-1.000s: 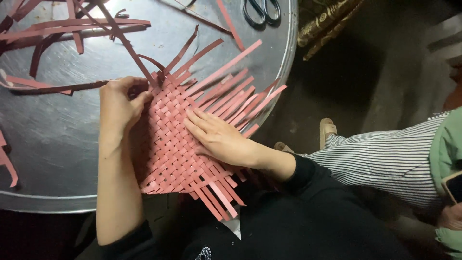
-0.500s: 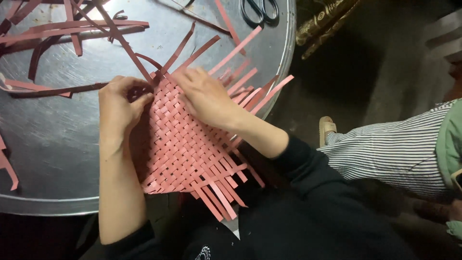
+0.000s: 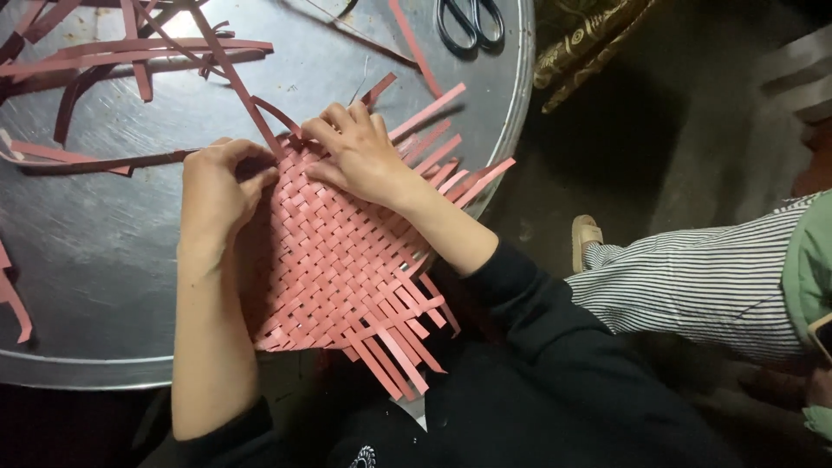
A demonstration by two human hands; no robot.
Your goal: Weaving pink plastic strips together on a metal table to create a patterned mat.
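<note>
The right hand (image 3: 364, 156) has moved up to the top edge of the pink woven mat (image 3: 334, 260), fingers pinching a strip. The left hand (image 3: 217, 186) is closed on the mat's left corner, on the round metal tray (image 3: 87, 286).

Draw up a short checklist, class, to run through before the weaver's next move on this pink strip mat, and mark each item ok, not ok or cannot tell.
1. Both hands on the work: left hand and right hand rest at the far edge of the woven mat. Ok.
2. Mat supported: most lies on the round metal tray, but its near corner overhangs the rim. Not ok.
3. Spare strips within reach on the tray. Ok.
4. Scissors clear of the hands, at the far rim. Ok.
5. Strip under the fingers correctly threaded: hidden. Cannot tell.
</note>
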